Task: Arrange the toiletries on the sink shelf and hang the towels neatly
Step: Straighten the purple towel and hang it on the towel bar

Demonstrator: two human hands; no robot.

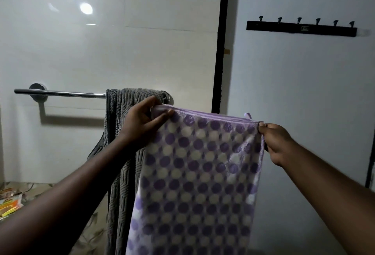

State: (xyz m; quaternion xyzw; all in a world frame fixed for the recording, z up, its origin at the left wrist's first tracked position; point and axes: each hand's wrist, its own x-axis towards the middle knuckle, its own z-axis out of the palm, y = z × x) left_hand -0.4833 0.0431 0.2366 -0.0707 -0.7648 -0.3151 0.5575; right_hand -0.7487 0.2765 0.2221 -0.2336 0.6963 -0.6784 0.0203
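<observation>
Towel job partway: grey towel (119, 153) draped over rail (60, 93), 9 o'clock. Left hand (142, 121) and right hand (278, 141) each pinch a top corner of spotted towel (198, 173), stretched at centre, not yet hung (sink shelf, toiletries out of view). Hook rack (300, 28), 2 o'clock.

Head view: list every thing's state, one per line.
towel bar, left part bare.
grey towel, draped over its right end.
dotted towel, held spread by its top corners.
hook rack, nothing hung.
left hand, pinches dotted towel's left corner.
right hand, pinches its right corner.
</observation>
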